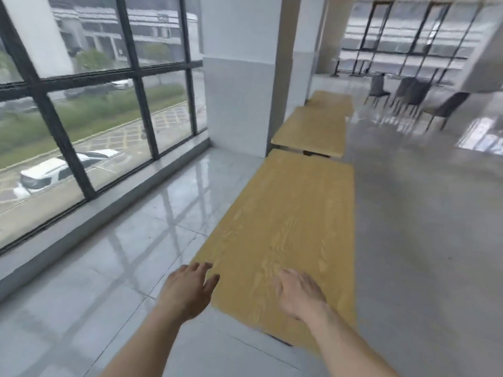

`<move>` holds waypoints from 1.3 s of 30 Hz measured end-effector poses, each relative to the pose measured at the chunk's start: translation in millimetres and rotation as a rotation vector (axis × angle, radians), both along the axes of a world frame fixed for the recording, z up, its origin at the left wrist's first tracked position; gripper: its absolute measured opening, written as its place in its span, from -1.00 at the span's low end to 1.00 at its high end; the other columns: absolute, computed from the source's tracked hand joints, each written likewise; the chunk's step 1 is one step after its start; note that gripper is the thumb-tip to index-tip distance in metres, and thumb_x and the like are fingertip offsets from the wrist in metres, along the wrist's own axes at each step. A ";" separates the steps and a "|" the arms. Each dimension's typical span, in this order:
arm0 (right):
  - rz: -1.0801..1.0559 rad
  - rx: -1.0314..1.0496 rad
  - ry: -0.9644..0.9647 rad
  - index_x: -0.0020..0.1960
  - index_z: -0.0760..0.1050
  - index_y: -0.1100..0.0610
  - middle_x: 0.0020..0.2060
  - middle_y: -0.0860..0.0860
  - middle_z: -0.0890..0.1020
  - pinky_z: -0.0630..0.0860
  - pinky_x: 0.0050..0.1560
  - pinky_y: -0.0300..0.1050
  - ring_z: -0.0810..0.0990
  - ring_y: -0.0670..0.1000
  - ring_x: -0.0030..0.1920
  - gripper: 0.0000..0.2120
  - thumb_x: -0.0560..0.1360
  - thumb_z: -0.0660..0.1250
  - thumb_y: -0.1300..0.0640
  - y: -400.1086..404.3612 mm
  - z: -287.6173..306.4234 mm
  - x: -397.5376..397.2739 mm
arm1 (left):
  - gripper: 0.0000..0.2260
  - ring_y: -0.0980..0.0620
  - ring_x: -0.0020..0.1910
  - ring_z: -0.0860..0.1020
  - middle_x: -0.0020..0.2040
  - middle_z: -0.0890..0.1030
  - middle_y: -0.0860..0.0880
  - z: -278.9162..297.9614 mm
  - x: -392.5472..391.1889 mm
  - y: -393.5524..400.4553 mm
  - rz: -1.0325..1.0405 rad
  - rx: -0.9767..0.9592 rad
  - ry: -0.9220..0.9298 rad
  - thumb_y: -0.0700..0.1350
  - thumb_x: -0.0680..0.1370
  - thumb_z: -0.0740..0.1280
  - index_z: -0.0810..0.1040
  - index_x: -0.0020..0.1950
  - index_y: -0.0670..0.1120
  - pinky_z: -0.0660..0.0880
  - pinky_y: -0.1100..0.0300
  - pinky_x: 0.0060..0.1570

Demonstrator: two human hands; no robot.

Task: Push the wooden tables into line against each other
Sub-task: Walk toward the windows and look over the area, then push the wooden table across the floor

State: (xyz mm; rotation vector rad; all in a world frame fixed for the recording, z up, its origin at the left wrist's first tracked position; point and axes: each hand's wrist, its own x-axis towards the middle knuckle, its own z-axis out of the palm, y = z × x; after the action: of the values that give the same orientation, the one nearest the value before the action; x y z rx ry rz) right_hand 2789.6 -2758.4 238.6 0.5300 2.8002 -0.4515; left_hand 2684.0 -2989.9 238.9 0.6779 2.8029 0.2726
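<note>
A long wooden table (pixel 285 213) with a light grain top stretches away from me in the middle of the view. Beyond it stands a second wooden table (pixel 310 131), its near edge slightly askew to the first, with a narrow gap between them. A third wooden table (pixel 330 100) lies farther back. My left hand (pixel 187 289) hovers open at the near left corner of the closest table, fingers spread. My right hand (pixel 299 292) is over the near end of the same top, fingers apart; the frame is blurred, so contact is unclear.
A white pillar (pixel 239 91) stands just left of the second table. Tall windows with dark frames (pixel 68 148) run along the left above a low ledge. Several dark chairs (pixel 413 96) stand at the back right. Glossy tiled floor (pixel 109 281) lies to the left, grey floor to the right.
</note>
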 end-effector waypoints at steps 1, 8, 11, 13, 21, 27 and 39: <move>-0.053 0.002 -0.005 0.47 0.36 0.07 0.44 0.06 0.42 0.33 0.41 0.03 0.37 0.17 0.42 -0.57 0.69 -0.03 -0.02 12.8 -3.3 5.9 | -0.53 0.00 0.47 0.36 0.48 0.43 0.09 -3.7 -4.7 17.6 -0.050 0.005 0.000 0.23 0.68 -0.01 0.31 0.54 0.11 0.28 0.06 0.42; -0.274 0.025 -0.029 0.39 0.42 0.14 0.35 0.10 0.50 0.30 0.42 0.03 0.40 0.15 0.39 -0.56 0.71 -0.05 -0.07 45.4 -29.4 45.8 | -0.52 -0.01 0.48 0.35 0.50 0.42 0.08 -40.6 -11.2 81.7 -0.301 0.048 -0.043 0.23 0.67 0.01 0.33 0.53 0.08 0.28 0.02 0.43; -0.331 0.021 -0.028 0.34 0.44 0.13 0.31 0.08 0.51 0.28 0.43 0.03 0.40 0.14 0.39 -0.56 0.71 -0.05 -0.08 38.1 -57.8 50.4 | -0.51 -0.03 0.49 0.35 0.49 0.43 0.06 -69.7 -17.9 84.8 -0.361 0.076 -0.028 0.22 0.67 0.02 0.33 0.54 0.06 0.29 0.02 0.43; -0.361 0.014 -0.018 0.45 0.38 0.13 0.43 0.07 0.43 0.20 0.52 0.03 0.29 0.12 0.51 -0.53 0.71 -0.07 -0.09 31.0 -84.2 50.0 | -0.49 -0.03 0.50 0.34 0.50 0.43 0.05 -95.2 -23.2 85.8 -0.386 0.096 -0.015 0.23 0.66 0.02 0.33 0.54 0.04 0.29 0.01 0.45; -0.412 0.027 0.010 0.62 0.11 0.12 0.65 0.08 0.04 -0.06 0.62 0.04 -0.07 0.05 0.64 -0.45 0.71 -0.09 -0.11 21.7 -214.2 28.5 | -0.45 -0.07 0.60 0.19 0.57 0.35 -0.03 -221.1 -40.7 99.9 -0.469 0.138 0.078 0.20 0.66 -0.03 0.32 0.56 -0.04 0.07 -0.07 0.59; -0.448 0.186 0.222 0.61 0.18 0.12 0.63 0.08 0.14 0.01 0.61 0.09 0.00 0.07 0.64 -0.40 0.67 -0.15 -0.13 31.9 -284.5 13.5 | -0.49 -0.09 0.63 0.11 0.61 0.27 -0.04 -280.6 -46.2 110.4 -0.437 0.180 0.129 0.13 0.68 0.03 0.25 0.60 -0.03 -0.06 -0.07 0.61; -0.417 0.293 0.498 0.52 0.34 0.25 0.55 0.19 0.32 0.17 0.56 0.19 0.17 0.15 0.61 -0.50 0.64 0.02 0.12 41.0 -297.4 12.7 | -0.47 -0.12 0.61 0.18 0.58 0.32 -0.04 -279.1 -47.6 116.3 -0.419 0.197 0.216 0.06 0.61 0.12 0.30 0.58 -0.05 0.05 -0.12 0.58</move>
State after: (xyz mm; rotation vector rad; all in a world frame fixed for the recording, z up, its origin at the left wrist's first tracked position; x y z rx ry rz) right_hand 2802.4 -2717.4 -58.8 1.2324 3.2528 -0.2753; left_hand 2636.4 -2873.5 -40.2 1.3889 2.7586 0.4165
